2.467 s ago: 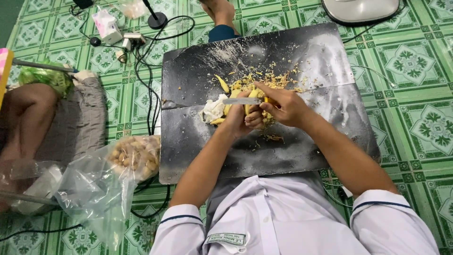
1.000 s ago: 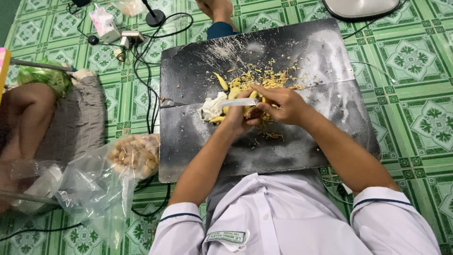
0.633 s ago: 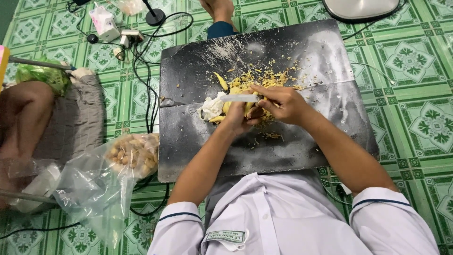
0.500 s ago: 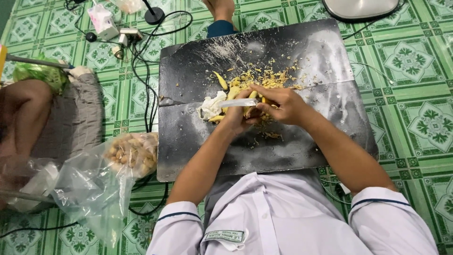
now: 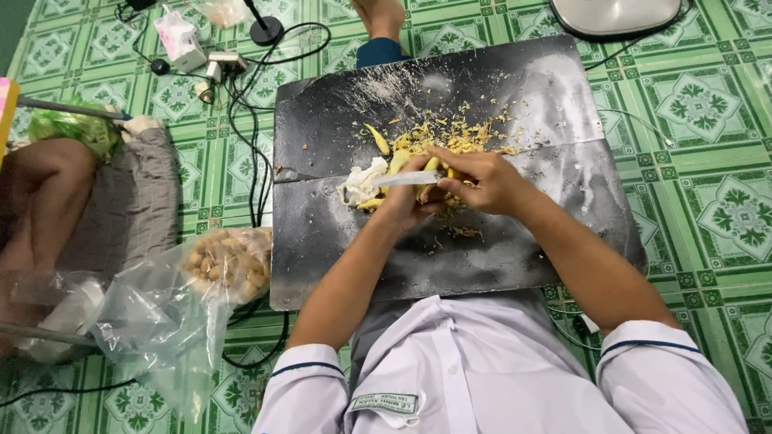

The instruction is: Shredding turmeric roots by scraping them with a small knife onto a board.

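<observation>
Gripping the knife [image 5: 408, 178] in my right hand [image 5: 481, 178], my left hand [image 5: 408, 206] pinches a small yellow piece [image 5: 400, 161] mid-board [image 5: 515, 257]; it seems light, firm, probably slippery.

I'm looking down on a floor [image 5: 708, 104] of green tiles with pale flower patterns, evenly lit. A dark sheet [image 5: 338, 241] lies flat across the middle, dusted white at its far end. Black cables [image 5: 249, 145] snake along its left edge towards a small stand [image 5: 265, 30] far left. A grey cloth [image 5: 133, 209] lies left, with clear plastic bags [image 5: 161, 321] near left. A grey base [image 5: 619, 14] sits far right.
</observation>
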